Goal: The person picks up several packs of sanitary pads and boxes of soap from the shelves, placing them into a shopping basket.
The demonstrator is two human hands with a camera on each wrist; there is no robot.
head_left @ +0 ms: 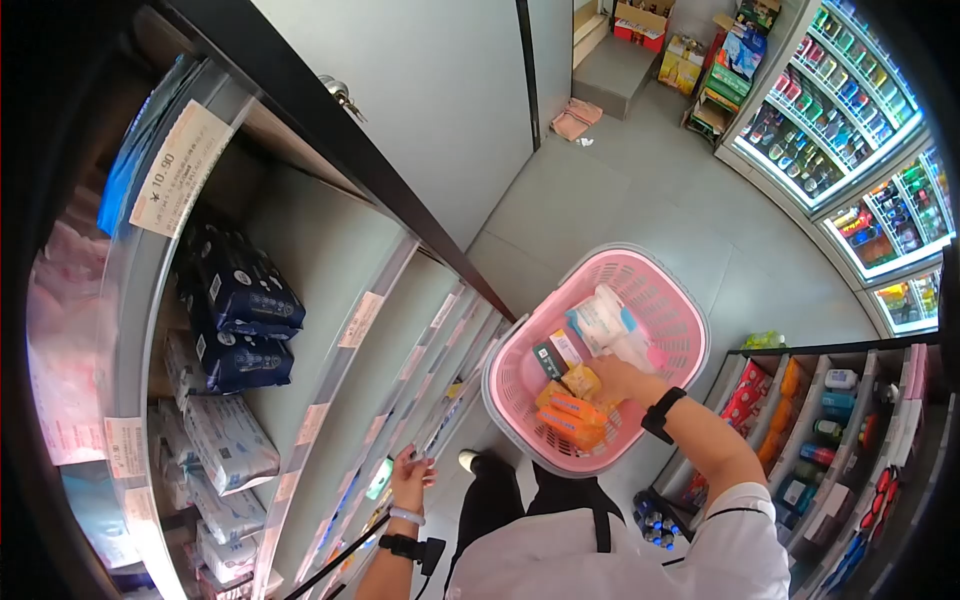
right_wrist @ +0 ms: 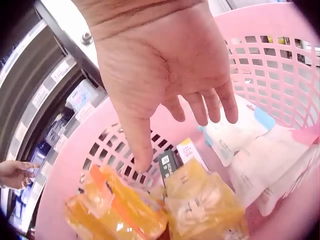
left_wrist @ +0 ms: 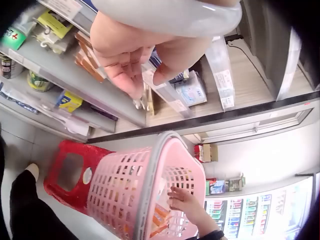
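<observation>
A pink slatted basket (head_left: 697, 320) stands in front of the person with several packages in it. Inside it hangs the right hand (right_wrist: 170, 70), fingers extended and thumb apart, with nothing in its grasp. Below the palm in the right wrist view lie orange-yellow plastic packets (right_wrist: 120, 205) and a yellow wrapped packet (right_wrist: 202, 200). Beside them stand a small dark box (right_wrist: 167, 165) and a pale narrow box (right_wrist: 190, 151). White soft packs (right_wrist: 237, 135) lie at the other side. The left hand (head_left: 408, 482) hovers by the lower shelves, its fingers loosely bent and holding nothing.
A red plastic stool (left_wrist: 75, 175) is under the basket. Shelves on the left hold dark blue packs (head_left: 245, 300) and white packs (head_left: 228, 440). A low shelf rack (head_left: 800, 440) stands at right, near lit drink coolers (head_left: 830, 110). A pinkish cloth (head_left: 576, 118) lies on the floor.
</observation>
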